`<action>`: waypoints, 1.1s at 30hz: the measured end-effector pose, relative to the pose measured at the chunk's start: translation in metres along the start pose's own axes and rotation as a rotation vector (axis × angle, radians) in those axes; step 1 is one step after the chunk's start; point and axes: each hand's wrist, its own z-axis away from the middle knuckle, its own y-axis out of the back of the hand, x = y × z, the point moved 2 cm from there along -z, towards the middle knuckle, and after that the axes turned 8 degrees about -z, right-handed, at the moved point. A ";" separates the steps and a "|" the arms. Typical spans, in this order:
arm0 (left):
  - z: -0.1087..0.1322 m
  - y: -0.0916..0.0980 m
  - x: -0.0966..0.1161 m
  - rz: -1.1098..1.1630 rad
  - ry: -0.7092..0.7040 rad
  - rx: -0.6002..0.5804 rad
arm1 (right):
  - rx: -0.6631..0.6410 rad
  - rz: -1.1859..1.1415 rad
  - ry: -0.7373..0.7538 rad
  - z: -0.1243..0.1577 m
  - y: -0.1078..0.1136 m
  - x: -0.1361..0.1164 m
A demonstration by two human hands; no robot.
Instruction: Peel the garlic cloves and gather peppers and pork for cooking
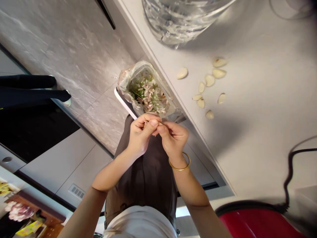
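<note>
My left hand point(140, 134) and my right hand point(173, 138) meet in front of my body, fingers pinched together on a small garlic clove point(154, 123) held between them. They hover just over a bag-lined waste bin point(148, 91) on the floor, filled with garlic skins and green scraps. A gold bangle point(179, 163) sits on my right wrist. Several peeled garlic cloves point(209, 81) lie on the white counter point(260, 109) to the right of my hands.
A large clear glass vessel point(180, 19) stands on the counter at the top. A red appliance point(257, 221) with a black cord point(291, 172) is at the lower right. Another person's dark legs point(32, 89) stand at the left on the grey tile floor.
</note>
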 end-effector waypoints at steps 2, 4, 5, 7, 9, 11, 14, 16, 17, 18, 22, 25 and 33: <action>-0.001 -0.001 0.000 0.057 0.095 0.011 | -0.005 0.097 0.090 -0.002 0.000 -0.005; -0.002 0.000 -0.001 0.069 0.171 -0.003 | -0.024 0.169 0.179 -0.003 0.002 -0.009; -0.003 0.001 -0.001 0.065 0.199 -0.012 | -0.038 0.199 0.212 -0.004 0.002 -0.010; -0.006 0.003 -0.002 0.042 0.238 -0.030 | -0.073 0.249 0.265 -0.007 0.004 -0.011; -0.008 0.006 -0.001 -0.013 0.246 -0.053 | -0.116 0.305 0.320 -0.009 0.006 -0.014; -0.009 0.010 0.003 -0.122 0.170 -0.053 | -0.158 0.387 0.389 -0.011 0.008 -0.018; -0.011 0.015 0.013 -0.359 -0.082 0.016 | -0.214 0.551 0.484 -0.015 0.012 -0.022; -0.012 0.018 0.017 -0.448 -0.163 0.059 | -0.247 0.651 0.536 -0.017 0.015 -0.023; -0.013 0.019 0.016 -0.441 -0.128 0.058 | -0.266 0.692 0.558 -0.019 0.016 -0.022; -0.014 0.020 0.013 -0.404 -0.048 0.041 | -0.286 0.725 0.577 -0.020 0.017 -0.021; -0.021 0.018 -0.005 -0.195 0.310 -0.080 | -0.374 0.765 0.600 -0.028 0.019 -0.012; -0.024 0.017 -0.016 -0.171 0.352 -0.060 | -0.394 0.727 0.542 -0.032 0.021 -0.006; -0.019 0.027 -0.007 -0.679 -0.113 0.075 | -0.291 0.659 0.457 -0.028 0.028 -0.004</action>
